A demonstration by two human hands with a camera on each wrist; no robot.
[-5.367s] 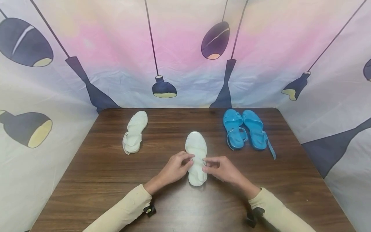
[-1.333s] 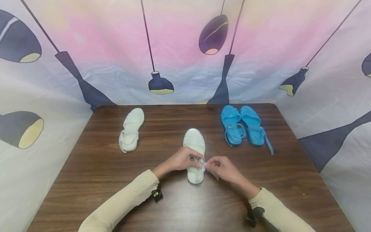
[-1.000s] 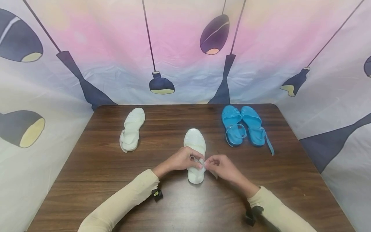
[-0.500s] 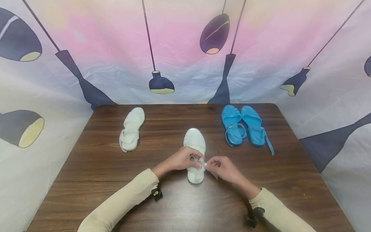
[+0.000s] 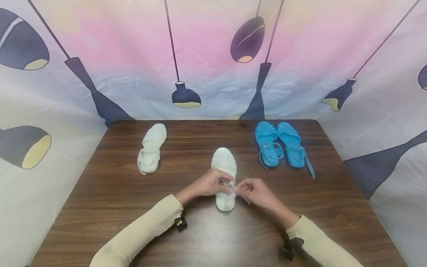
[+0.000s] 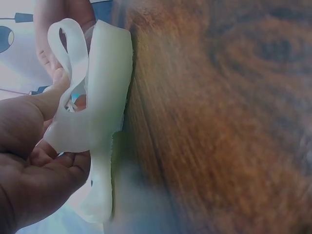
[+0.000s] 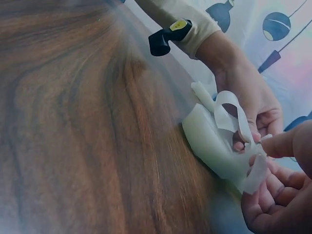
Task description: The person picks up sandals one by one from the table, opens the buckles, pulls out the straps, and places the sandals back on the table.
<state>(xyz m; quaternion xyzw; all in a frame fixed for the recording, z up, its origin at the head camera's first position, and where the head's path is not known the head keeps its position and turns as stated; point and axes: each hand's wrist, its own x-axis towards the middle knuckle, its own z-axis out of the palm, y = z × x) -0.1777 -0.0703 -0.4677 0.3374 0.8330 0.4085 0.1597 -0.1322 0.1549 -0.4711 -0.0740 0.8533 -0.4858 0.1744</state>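
In the middle of the table a pale white jelly sandal (image 5: 223, 160) lies sole down, toe pointing away. My left hand (image 5: 211, 182) reaches across it and pinches its ankle strap near the small buckle, at the sandal's right side. My right hand (image 5: 256, 191) pinches the strap's free end right at the buckle. In the left wrist view the ankle strap (image 6: 77, 61) rises in a loop over the heel. The strap end (image 7: 256, 176) sticks out between the right fingers in the right wrist view. The buckle is partly hidden by fingertips.
Another white sandal (image 5: 152, 148) lies at the back left of the wooden table (image 5: 186, 148). At the back right two blue sandals (image 5: 289, 139) sit side by side, one with its strap hanging loose. A printed cloth (image 5: 213, 48) surrounds the table's back and sides.
Earlier the hands worked on opposite sides of the sandal. Since then the left hand has moved across to its right side, with the strap end in the right fingers. Lately the right fingers shift only slightly.
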